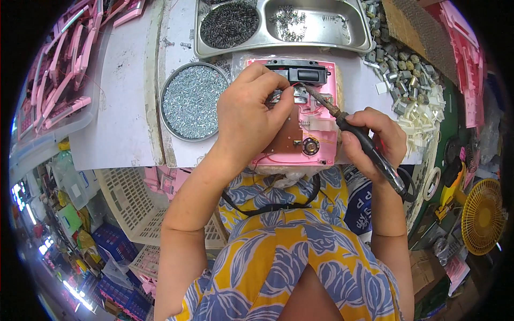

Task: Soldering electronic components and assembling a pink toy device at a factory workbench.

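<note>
A pink plastic housing (331, 80) lies in front of me, its inside facing up. It holds a brown circuit board (286, 135), a black part (305, 75) along the far side, a round black part (310, 146) and thin red wires. My left hand (249, 109) is closed in a pinch over the housing, beside a silvery metal part; what its fingertips grip is hidden. My right hand (386, 134) grips a soldering iron (369, 147) by its black handle. The iron's tip points down-left into the housing, close to my left fingertips.
A round tray of small metal pins (195, 101) stands left of the housing. Behind is a steel tray (257, 45) with dark springs. Metal cylinders (401, 75) and white plastic pieces (420, 120) are heaped right. Pink frames (59, 80) fill a bin at far left.
</note>
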